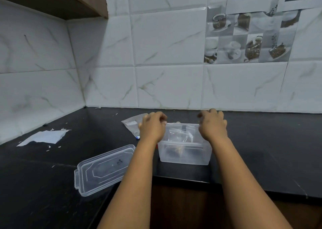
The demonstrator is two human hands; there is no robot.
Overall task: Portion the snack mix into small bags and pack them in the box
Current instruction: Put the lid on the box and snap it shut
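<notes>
Both hands are over the clear plastic box (pixel 184 153) on the black bench (pixel 261 150): left hand (pixel 152 127) at its left rim, right hand (pixel 212 125) at its right rim, fingers curled, pinching the top edge of a clear small bag (pixel 181 132) that stands in the box between them. Brown snack mix (pixel 178 149) shows through the box wall. The lid (pixel 102 168) lies on the bench left of the box, another plastic bag (pixel 132 123) just behind the left hand, torn paper (pixel 45 137) far left.

The worktop (pixel 261 150) is black. The box (pixel 184 154) and its lid (pixel 102 169) are clear plastic. The wall tiles (pixel 167 37) are white with grey veins.
</notes>
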